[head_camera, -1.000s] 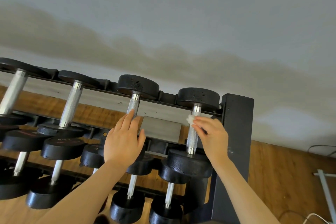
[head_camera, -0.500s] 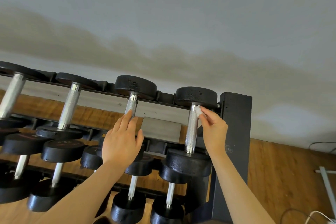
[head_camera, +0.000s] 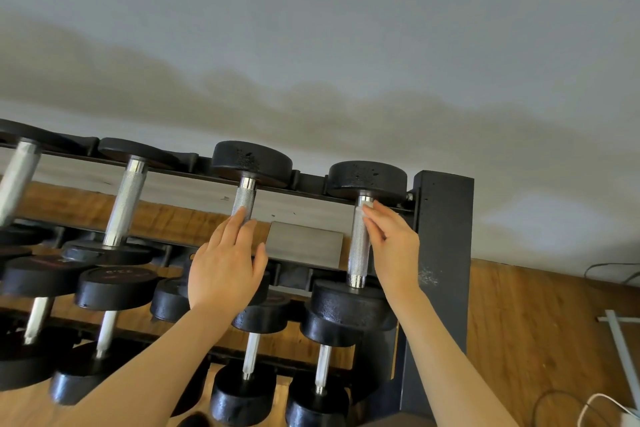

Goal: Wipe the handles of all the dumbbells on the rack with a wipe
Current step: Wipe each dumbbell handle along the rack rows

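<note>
A black dumbbell rack [head_camera: 445, 225] holds rows of black dumbbells with silver knurled handles. My right hand [head_camera: 393, 246] presses a small white wipe [head_camera: 368, 205], mostly hidden under the fingertips, against the top of the rightmost top-row handle [head_camera: 358, 253]. My left hand [head_camera: 227, 263] rests on the neighbouring dumbbell's handle [head_camera: 244, 201], fingers loosely over its lower part, holding nothing else. Two more top-row handles [head_camera: 124, 204] stand further left. Lower rows of dumbbells [head_camera: 251, 354] sit below my forearms.
A grey wall fills the upper view. Wooden floor [head_camera: 540, 322] lies to the right of the rack's upright post, with cables [head_camera: 602, 406] and a pale metal bar [head_camera: 623, 354] near the right edge.
My right hand slid the wipe up the rightmost handle from its middle to just under the top weight. The left hand stayed on the neighbouring handle.
</note>
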Demonstrator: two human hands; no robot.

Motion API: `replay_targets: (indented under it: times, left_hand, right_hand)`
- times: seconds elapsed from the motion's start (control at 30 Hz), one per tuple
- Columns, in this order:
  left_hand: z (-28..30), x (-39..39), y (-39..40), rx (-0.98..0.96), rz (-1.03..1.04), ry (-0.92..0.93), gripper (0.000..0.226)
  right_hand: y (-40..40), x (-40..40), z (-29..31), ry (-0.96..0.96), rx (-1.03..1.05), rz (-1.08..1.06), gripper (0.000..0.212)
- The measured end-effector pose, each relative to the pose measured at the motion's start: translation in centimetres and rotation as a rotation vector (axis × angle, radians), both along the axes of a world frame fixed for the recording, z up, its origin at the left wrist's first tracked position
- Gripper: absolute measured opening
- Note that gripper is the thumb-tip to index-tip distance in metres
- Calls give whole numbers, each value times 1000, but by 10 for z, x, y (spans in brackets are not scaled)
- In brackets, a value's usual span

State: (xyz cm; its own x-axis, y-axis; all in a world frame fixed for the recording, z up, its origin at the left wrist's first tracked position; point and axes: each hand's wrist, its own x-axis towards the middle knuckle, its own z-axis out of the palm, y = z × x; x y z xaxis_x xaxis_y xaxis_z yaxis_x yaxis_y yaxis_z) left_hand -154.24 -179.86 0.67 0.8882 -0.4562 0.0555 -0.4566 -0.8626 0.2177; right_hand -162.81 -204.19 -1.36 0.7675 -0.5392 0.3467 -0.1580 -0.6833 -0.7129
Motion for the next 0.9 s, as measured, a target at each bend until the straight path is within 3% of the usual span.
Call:
replay_targets:
  times: [0.33, 0.43, 0.67, 0.9]
  left_hand:
    - [-1, 1, 0, -6, -6, 9, 44]
    - [-1, 1, 1, -4, -3, 13, 45]
    - [-2, 1, 1, -11, -5, 13, 44]
    - [-1, 1, 1, 2, -9, 3, 45]
  right_hand:
    - [3, -4, 12, 10, 116, -36, 27]
    - [14, -4, 16, -1, 256, -83, 27]
    - [12, -34, 14, 233, 296, 58, 28]
    - [10, -26, 12, 127, 417, -27, 27]
